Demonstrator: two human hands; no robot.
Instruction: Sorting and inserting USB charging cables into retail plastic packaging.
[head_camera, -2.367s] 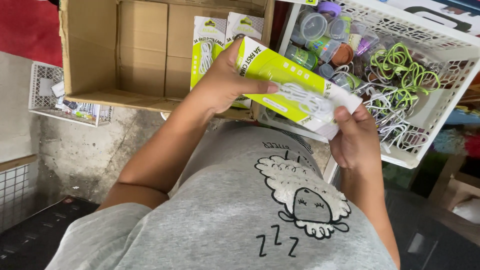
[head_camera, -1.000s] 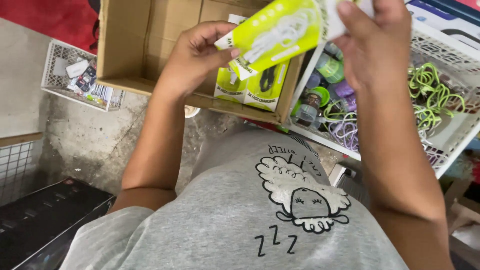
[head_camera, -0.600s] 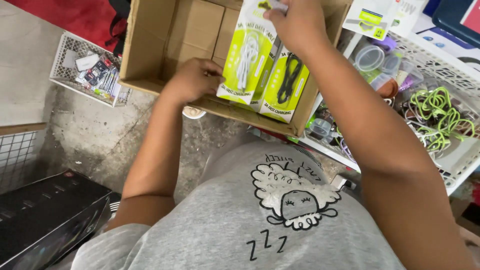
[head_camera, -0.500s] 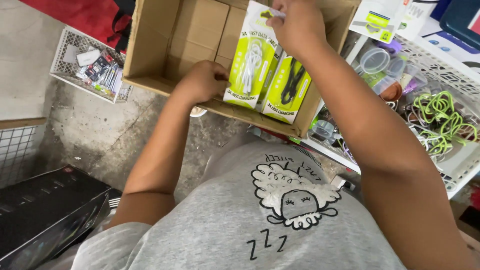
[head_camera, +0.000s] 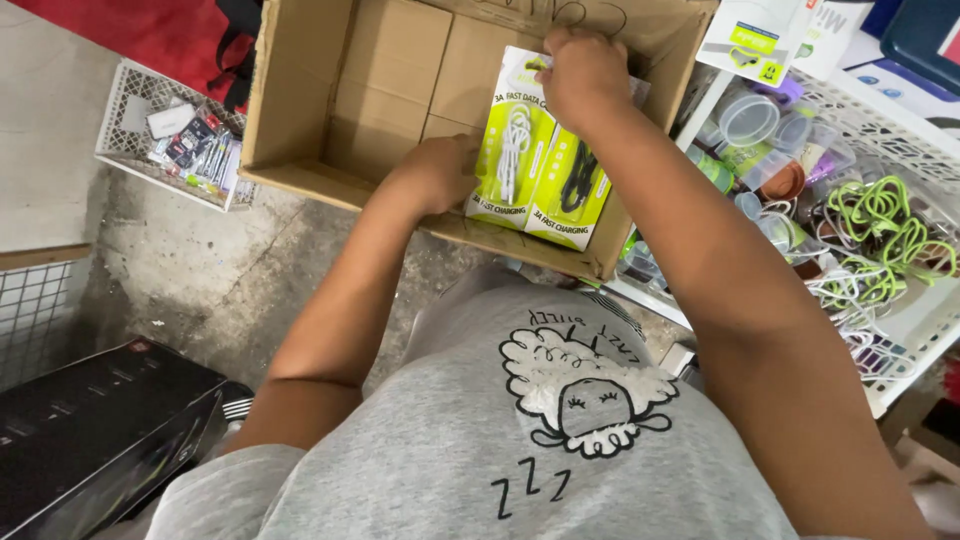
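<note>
Cable packs (head_camera: 512, 150) stand in our cardboard box (head_camera: 300, 90); our right hand (head_camera: 580, 70) pinches one's top, our left hand (head_camera: 440, 175) presses its side, keeping it upright.

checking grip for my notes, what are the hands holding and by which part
The right hand grips the top end of the green cable pack; the left hand steadies its lower left edge.

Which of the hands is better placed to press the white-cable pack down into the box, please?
Probably the right hand: it rests on the top of the white-cable pack, while the left hand only steadies its lower edge.
</note>
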